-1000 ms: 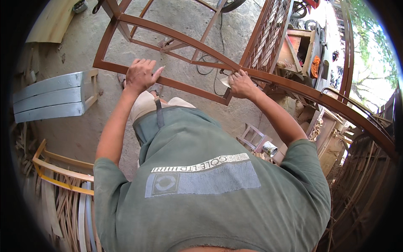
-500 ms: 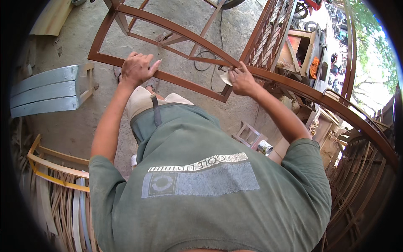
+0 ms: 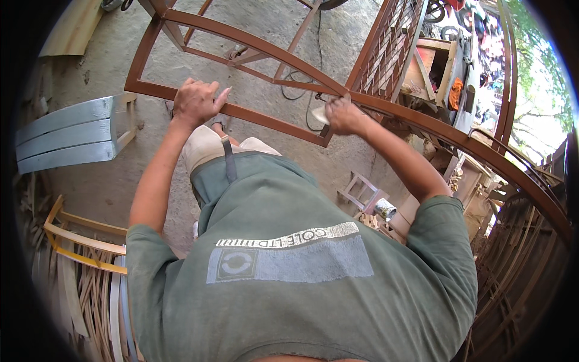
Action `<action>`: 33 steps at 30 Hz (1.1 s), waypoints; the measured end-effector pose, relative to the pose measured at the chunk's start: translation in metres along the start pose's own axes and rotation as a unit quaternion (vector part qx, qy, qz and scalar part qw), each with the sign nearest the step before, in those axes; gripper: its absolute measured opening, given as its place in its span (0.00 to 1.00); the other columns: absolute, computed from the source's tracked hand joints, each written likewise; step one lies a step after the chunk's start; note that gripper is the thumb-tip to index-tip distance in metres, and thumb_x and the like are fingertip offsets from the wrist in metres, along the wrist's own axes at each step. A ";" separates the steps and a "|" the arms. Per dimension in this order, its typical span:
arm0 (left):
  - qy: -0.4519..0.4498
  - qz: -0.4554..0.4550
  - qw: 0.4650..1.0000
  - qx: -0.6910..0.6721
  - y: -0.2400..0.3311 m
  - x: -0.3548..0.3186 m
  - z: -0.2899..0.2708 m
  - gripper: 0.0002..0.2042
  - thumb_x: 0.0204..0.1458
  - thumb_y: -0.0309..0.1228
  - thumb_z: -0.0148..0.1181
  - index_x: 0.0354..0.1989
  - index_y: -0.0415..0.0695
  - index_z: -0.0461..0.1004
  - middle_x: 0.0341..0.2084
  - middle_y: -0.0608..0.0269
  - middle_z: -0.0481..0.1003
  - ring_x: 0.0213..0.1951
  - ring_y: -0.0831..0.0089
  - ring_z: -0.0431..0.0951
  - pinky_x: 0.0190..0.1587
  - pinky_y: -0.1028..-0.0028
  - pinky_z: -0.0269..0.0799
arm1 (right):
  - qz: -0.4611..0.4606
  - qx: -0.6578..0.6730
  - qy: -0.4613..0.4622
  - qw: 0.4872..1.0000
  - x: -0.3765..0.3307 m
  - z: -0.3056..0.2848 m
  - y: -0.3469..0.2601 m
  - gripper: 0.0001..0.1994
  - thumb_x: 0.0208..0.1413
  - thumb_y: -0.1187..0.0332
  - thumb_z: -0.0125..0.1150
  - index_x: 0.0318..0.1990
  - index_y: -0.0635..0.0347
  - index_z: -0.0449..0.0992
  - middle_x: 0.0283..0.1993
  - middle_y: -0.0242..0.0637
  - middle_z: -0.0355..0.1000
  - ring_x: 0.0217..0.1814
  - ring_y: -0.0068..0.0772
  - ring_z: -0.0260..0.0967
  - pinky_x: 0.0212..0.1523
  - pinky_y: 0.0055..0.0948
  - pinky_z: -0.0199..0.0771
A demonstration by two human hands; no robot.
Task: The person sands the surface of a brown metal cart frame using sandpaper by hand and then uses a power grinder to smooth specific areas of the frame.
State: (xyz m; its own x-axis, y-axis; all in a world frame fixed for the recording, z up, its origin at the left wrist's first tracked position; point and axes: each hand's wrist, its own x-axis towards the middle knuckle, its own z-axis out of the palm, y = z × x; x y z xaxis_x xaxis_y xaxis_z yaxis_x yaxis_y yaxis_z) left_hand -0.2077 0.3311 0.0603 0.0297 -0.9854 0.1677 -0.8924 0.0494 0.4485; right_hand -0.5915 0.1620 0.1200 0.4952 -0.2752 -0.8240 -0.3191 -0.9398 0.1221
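Up at 10 o'clock, the left hand (image 3: 196,105) sits palm down, knuckles (image 3: 202,88) bent, fingertips hidden, thumb (image 3: 224,98) pointing off toward 1! Its forearm (image 3: 160,168) runs nearly straight behind. And over at 1 o'clock, there's the right hand (image 3: 345,116), bunched closed, slightly blurred, its forearm (image 3: 395,155) slanting toward 10, elbow (image 3: 435,188) flared wide!

A slatted pale-blue piece (image 3: 66,137) sits near nine o'clock, wooden strips (image 3: 96,301) at eight, an orange cloth (image 3: 456,93) at two.

Bright daylight, glare around upper-right foliage (image 3: 532,45), fisheye-bent edges, black corners.
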 end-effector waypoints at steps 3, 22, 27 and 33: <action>-0.005 -0.001 1.000 0.010 0.001 0.000 -0.002 0.18 0.57 0.45 0.58 0.21 0.46 0.73 0.17 0.56 0.75 0.23 0.59 0.77 0.35 0.63 0.69 | -0.068 0.013 0.009 0.998 0.009 -0.009 0.012 0.27 0.60 0.64 0.41 0.58 0.84 0.65 0.60 0.66 0.67 0.66 0.59 0.64 0.69 0.45 0.58; 0.069 0.051 0.993 -0.081 -0.005 -0.002 -0.004 0.23 0.61 0.37 0.53 0.64 0.41 0.67 0.39 0.56 0.76 0.41 0.60 0.76 0.48 0.62 0.69 | -0.118 0.577 0.106 0.801 0.063 -0.104 -0.124 0.23 0.66 0.52 0.48 0.53 0.66 0.71 0.48 0.62 0.74 0.51 0.63 0.71 0.51 0.50 0.70; 0.061 0.071 0.991 -0.097 -0.006 -0.002 -0.004 0.24 0.62 0.41 0.52 0.63 0.41 0.67 0.47 0.52 0.76 0.49 0.54 0.75 0.55 0.60 0.68 | 0.027 0.493 -0.070 0.867 -0.021 -0.037 -0.061 0.25 0.68 0.50 0.45 0.58 0.63 0.71 0.46 0.61 0.75 0.50 0.58 0.73 0.52 0.48 0.70; 0.088 0.053 0.967 -0.232 -0.018 0.000 -0.023 0.26 0.64 0.41 0.47 0.67 0.40 0.62 0.58 0.47 0.70 0.60 0.50 0.70 0.65 0.60 0.61 | -0.062 0.532 0.037 0.843 0.073 -0.134 -0.131 0.28 0.67 0.43 0.44 0.44 0.60 0.80 0.37 0.56 0.78 0.43 0.58 0.76 0.46 0.49 0.74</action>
State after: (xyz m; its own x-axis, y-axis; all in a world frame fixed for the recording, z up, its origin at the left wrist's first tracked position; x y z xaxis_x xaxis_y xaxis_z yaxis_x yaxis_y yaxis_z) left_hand -0.1813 0.3340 0.0721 0.0612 -0.9297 0.3633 -0.5985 0.2571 0.7588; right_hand -0.4050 0.2375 0.1177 0.6157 -0.2370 -0.7515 -0.7856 -0.2588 -0.5620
